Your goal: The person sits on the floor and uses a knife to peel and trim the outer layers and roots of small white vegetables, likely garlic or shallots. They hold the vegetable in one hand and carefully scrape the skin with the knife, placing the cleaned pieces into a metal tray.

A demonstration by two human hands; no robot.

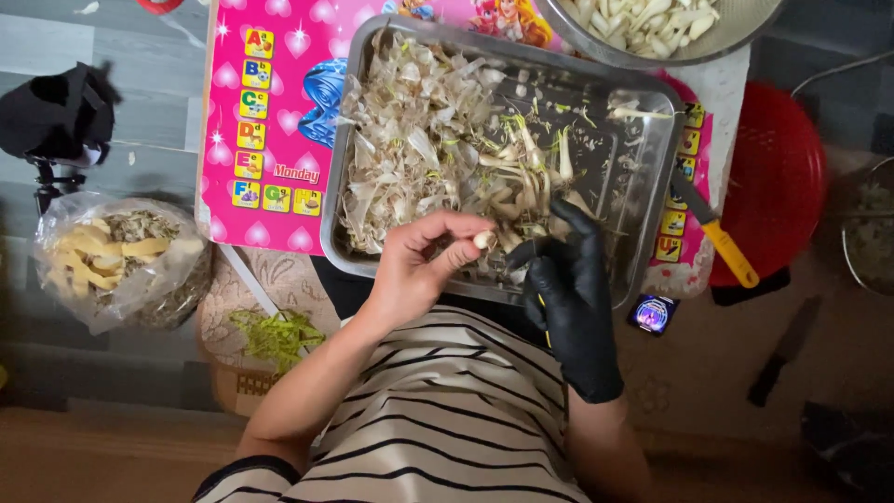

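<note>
From the head camera, looking straight down, the person sits low in a black-and-white striped top [447,419], both arms reaching forward over the near edge of a steel tray [652,200]. The bare left hand [424,265] has its fingers [456,253] curled in and pinched shut around a small pale bulb [483,239], held just above the tray's near rim. The right hand [570,298] wears a black glove; it sits just beside the left, fingers bent and partly closed about something dark with a sliver of yellow showing, but whether it truly grips it I cannot tell.

The tray is heaped on its left half with dry papery peelings [410,140], and a clutch of pale unpeeled stalks [526,172] lies near the middle, right in front of the two hands. The tray rests on a pink children's alphabet mat [270,102] spread over the low bench.

At the top edge a metal bowl [736,28] holds peeled white bulbs. To the right of the tray a yellow-handled knife [717,237] lies on the mat, a red plastic stool [778,177] beyond it, and a dark knife [782,359] on the floor. On the left sit a clear plastic bag [112,261] of pale strips and some green scraps [275,335].
</note>
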